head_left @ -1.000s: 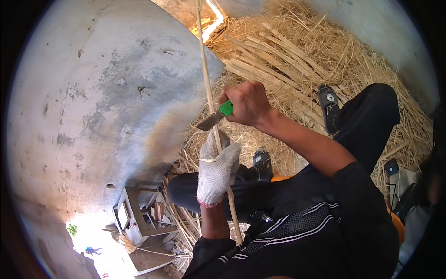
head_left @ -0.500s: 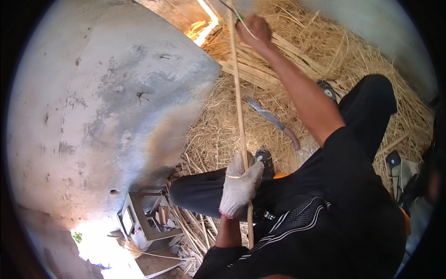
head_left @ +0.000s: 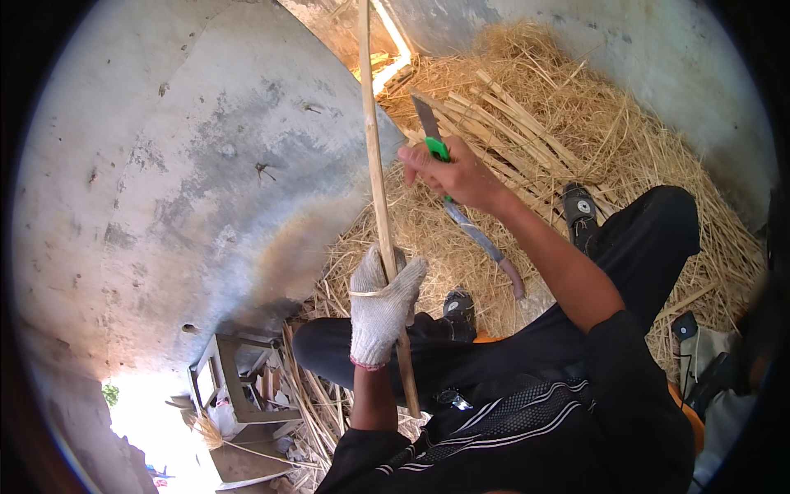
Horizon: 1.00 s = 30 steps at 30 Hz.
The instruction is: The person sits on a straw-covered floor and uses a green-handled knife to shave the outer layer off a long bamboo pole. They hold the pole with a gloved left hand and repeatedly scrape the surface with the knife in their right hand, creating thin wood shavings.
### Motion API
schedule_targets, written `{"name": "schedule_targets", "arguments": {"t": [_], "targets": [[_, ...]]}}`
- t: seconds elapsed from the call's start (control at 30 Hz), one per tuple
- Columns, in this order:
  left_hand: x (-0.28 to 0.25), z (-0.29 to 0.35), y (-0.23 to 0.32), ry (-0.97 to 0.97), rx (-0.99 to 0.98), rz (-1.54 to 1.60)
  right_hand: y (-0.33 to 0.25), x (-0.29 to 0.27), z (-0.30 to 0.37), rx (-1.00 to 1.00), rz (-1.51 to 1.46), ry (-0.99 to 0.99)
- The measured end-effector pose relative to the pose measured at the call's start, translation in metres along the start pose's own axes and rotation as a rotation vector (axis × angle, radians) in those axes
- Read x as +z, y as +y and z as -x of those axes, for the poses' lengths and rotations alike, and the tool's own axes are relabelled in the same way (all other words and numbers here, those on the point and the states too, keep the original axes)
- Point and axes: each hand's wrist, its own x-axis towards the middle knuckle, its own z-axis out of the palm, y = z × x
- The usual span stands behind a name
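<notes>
Long pale stick [head_left: 374, 148] slants up in front of me, passing through my gloved left hand [head_left: 382, 309], which is closed around it. Beside it, my bare right hand [head_left: 457, 176] curls round a green-handled knife [head_left: 437, 149], blade clear of the stick.

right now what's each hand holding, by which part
The left hand grips a pale stick along its lower part; the right hand a knife by its green handle.

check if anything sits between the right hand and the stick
Nothing visible does. The right hand, holding the green-handled knife, is to the right of the stick, with only a gap between them; the left hand grips the stick lower down.
</notes>
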Motion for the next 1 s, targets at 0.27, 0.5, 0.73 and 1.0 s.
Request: {"name": "schedule_targets", "arguments": {"t": [0.27, 0.5, 0.73, 1.0], "targets": [[0.007, 0.003, -0.005, 0.074, 0.089, 0.003, -0.021, 0.023, 0.013, -0.176, 0.073, -0.041], [-0.012, 0.01, 0.005, -0.252, -0.004, 0.727, -0.032, 0.031, 0.022, -0.172, 0.028, -0.084], [-0.017, 0.011, 0.006, -0.343, -0.022, 0.846, -0.029, 0.045, 0.028, -0.162, 0.028, -0.021], [-0.014, 0.013, -0.001, -0.194, 0.006, 0.455, -0.03, 0.038, 0.022, -0.178, 0.055, 0.116]]}}
